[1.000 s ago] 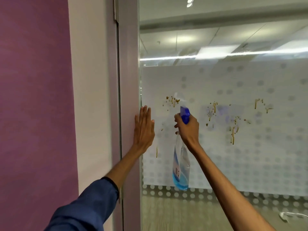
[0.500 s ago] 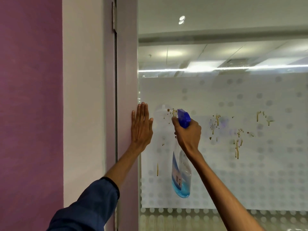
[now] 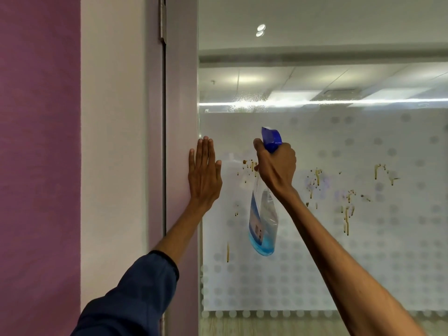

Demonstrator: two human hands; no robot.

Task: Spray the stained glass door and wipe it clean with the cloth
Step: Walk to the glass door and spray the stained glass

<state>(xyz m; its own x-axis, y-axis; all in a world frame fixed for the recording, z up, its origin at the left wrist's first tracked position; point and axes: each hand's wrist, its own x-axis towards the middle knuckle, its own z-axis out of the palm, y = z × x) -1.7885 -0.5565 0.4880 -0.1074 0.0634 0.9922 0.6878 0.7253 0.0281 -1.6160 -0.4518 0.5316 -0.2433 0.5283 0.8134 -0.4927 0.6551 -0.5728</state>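
The glass door [image 3: 363, 263] has a frosted dotted film and brown drip stains [image 3: 346, 209] scattered across its middle. My right hand [image 3: 276, 168] grips a clear spray bottle [image 3: 263, 229] with a blue trigger head and a little blue liquid at the bottom, nozzle aimed up and left at the glass. A patch of fine spray mist [image 3: 247, 104] sits on the glass above the bottle. My left hand [image 3: 203, 175] lies flat, fingers together, against the door's grey frame [image 3: 181, 93] at the glass edge. No cloth is in view.
A purple wall [image 3: 38, 166] and a white door jamb [image 3: 114, 166] stand to the left. A hinge [image 3: 162, 20] shows at the top of the frame. Ceiling lights reflect in the upper glass.
My right hand has lifted the bottle higher relative to the stains, tilting the nozzle upward. Fresh mist has appeared on the upper glass. My left hand has stayed flat on the frame.
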